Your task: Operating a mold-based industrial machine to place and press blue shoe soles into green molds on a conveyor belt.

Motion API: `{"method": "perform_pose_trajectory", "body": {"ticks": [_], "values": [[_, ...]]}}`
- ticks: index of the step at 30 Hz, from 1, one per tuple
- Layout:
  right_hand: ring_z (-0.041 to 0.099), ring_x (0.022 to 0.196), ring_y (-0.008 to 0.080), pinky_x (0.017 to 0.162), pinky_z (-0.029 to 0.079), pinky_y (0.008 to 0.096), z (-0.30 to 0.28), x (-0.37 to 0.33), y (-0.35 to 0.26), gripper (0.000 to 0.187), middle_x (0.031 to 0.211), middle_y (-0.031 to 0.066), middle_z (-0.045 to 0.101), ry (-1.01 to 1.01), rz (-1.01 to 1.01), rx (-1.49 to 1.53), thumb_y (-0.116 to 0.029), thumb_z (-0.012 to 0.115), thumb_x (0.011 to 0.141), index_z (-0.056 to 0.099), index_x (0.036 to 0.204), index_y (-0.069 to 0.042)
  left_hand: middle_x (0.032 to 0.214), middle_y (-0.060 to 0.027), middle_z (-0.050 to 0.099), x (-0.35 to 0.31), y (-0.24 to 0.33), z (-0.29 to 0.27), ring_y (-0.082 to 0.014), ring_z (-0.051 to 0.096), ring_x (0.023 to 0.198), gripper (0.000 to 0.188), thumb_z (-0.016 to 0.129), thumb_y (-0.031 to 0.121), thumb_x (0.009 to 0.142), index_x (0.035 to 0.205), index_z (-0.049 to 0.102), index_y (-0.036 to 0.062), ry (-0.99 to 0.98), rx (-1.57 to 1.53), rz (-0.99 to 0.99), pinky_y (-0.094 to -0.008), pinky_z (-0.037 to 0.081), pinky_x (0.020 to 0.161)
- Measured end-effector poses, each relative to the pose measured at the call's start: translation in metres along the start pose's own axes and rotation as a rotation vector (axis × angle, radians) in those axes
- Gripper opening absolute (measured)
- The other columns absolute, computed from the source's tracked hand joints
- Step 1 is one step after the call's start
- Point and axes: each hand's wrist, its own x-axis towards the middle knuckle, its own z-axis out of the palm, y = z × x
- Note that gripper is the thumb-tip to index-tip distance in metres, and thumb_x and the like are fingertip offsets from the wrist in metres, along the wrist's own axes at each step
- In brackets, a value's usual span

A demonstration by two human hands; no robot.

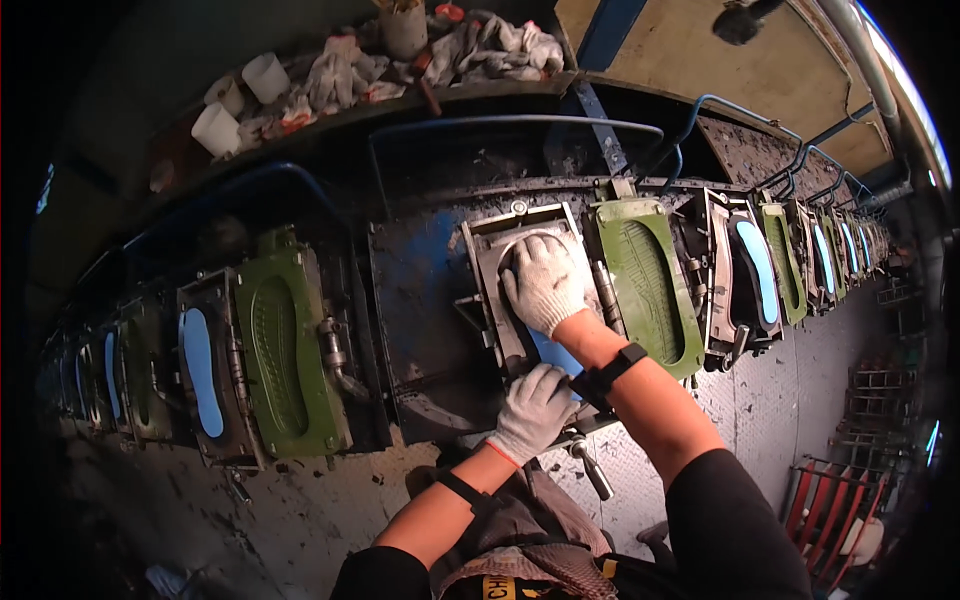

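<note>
A blue shoe-sole-shaped insert lies in the open metal mould before me, mostly hidden by my hands. My right hand, in a whitish knit glove, is pressed flat over the far part of it with fingers spread. At its near end rests my left hand, gloved alike, its fingers stretched out along the insert's left edge. Joined to the mould's right side is a green half with a ridged sole-shaped hollow. A metal handle sticks out below the mould.
More moulds with blue inserts and green halves run left and right in a row. Behind, a shelf bears crumpled gloves and white cups. Blue bent rails cross behind the moulds. A red rack stands lower right.
</note>
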Motion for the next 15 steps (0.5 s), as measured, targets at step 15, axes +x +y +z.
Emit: {"method": "perform_pose_trajectory", "body": {"ticks": [15], "values": [[0.07, 0.105, 0.0401, 0.092, 0.055, 0.0458, -0.086, -0.275, -0.022, 0.044, 0.109, 0.0284, 0.071, -0.707, 0.803, 0.732, -0.033, 0.06, 0.098, 0.061, 0.125, 0.002, 0.157, -0.0171, 0.044, 0.086, -0.026, -0.016, -0.0351, 0.033, 0.15, 0.068, 0.066, 0.045, 0.087, 0.142, 0.054, 0.0069, -0.725, -0.101, 0.348, -0.059, 0.018, 0.122]]}}
